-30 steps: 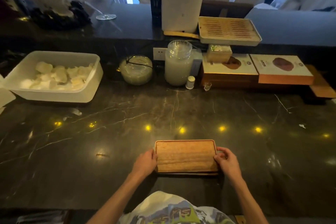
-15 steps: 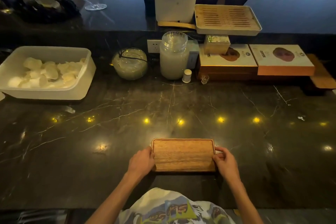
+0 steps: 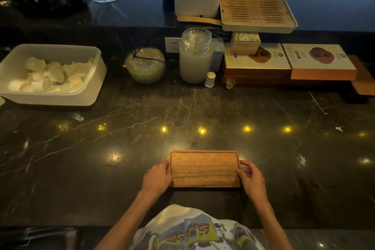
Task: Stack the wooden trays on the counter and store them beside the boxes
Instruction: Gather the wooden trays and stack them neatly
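A tea bar or café: dark marble worktop, slatted tea tray, boxed goods, dining chairs behind.

no legible text anywhere; print on the two flat boxes, the small carton atop them, and the shirt graphic too blurred to read

Wooden tray flat on dark marble counter, gripped at short ends by left hand and right hand; boxes at rear right.

White tee w/ colourful graphic print, bare forearms, no sleeves visible.
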Motion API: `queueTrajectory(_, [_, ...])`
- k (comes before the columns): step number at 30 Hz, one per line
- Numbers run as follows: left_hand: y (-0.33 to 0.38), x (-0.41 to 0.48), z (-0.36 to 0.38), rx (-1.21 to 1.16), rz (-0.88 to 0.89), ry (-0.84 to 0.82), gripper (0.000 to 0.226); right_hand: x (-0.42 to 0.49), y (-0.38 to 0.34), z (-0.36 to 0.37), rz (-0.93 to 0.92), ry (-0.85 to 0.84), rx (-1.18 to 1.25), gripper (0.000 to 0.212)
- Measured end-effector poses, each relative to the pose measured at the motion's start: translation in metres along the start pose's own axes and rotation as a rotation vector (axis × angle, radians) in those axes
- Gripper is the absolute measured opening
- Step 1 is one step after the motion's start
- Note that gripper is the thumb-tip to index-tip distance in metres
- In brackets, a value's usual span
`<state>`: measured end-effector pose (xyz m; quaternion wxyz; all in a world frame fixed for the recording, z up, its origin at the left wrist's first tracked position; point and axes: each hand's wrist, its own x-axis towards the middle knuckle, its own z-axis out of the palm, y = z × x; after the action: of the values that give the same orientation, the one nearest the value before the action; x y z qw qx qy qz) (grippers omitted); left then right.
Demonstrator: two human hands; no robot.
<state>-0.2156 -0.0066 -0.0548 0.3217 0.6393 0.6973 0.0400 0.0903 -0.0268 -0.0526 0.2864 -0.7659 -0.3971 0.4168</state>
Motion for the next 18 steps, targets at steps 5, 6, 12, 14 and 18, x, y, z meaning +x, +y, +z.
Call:
queueTrajectory(5, [0.0, -0.001, 0.001, -0.014, -0.013, 0.005, 0.013, -0.002, 0.0, 0.001, 0.009, 0.0, 0.013, 0.031])
queueTrajectory(6, [0.0, -0.001, 0.001, -0.02, -0.01, 0.004, 0.012, -0.002, 0.0, 0.001, 0.015, -0.001, 0.008, 0.032])
queueTrajectory(12, [0.0, -0.001, 0.001, -0.009, -0.031, 0.025, 0.014, 0.001, -0.001, 0.001, 0.047, -0.003, -0.01, 0.033])
queueTrajectory(14, [0.003, -0.001, 0.002, -0.042, -0.058, 0.044, 0.012, 0.0, -0.002, 0.002, 0.07, -0.01, 0.024, 0.044])
queueTrajectory(18, [0.012, -0.001, 0.004, -0.291, -0.102, 0.011, 0.015, -0.006, -0.006, 0.008, 0.153, -0.107, 0.253, 0.061])
